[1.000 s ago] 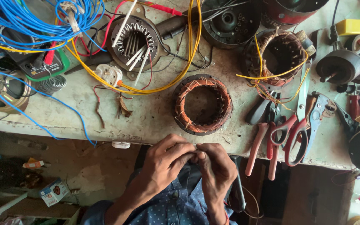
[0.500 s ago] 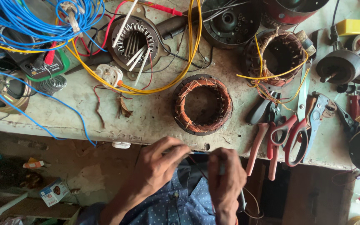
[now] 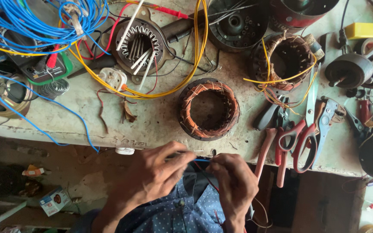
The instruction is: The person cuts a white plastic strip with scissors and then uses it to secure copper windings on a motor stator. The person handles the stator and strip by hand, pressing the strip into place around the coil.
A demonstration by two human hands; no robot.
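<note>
Worn, stained tabletop carries a copper-wound stator at centre, a second stator with yellow leads, red-handled scissors, pliers, white plug, and tangled blue wire.

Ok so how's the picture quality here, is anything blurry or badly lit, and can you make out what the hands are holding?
Head view: soft, even light on the workbench, no harsh glare; the copper-wound stator and red-handled scissors are sharp. The area below the bench edge is dimmer. The left hand and right hand are slightly soft, pinching a thin blue wire between them. Bench edges bow a little from the wide lens.
</note>
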